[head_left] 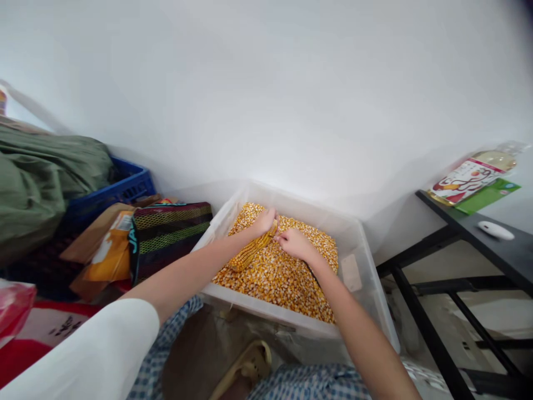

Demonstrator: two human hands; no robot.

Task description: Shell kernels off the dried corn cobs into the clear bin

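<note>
A wide, whitish translucent plastic bin point(366, 250) holds a thick layer of loose yellow corn kernels point(278, 283). Over the kernels, an ear of corn point(251, 254) lies at a slant, many of its kernels still in rows. My left hand point(265, 220) is closed around the ear's upper end. Just to the right, my right hand point(292, 243) is closed in a pinch, with its fingertips at the ear's side. Whatever sits between those fingertips is too small to make out. A dark band shows at my right wrist.
To the left stands a blue crate point(133, 178) with green cloth point(45, 178), beside a striped mesh bag point(172, 233). At right, a black table point(466, 219) bears a bottle point(470, 178), a green packet point(487, 195) and a white object point(495, 230). A white wall point(266, 100) rises behind.
</note>
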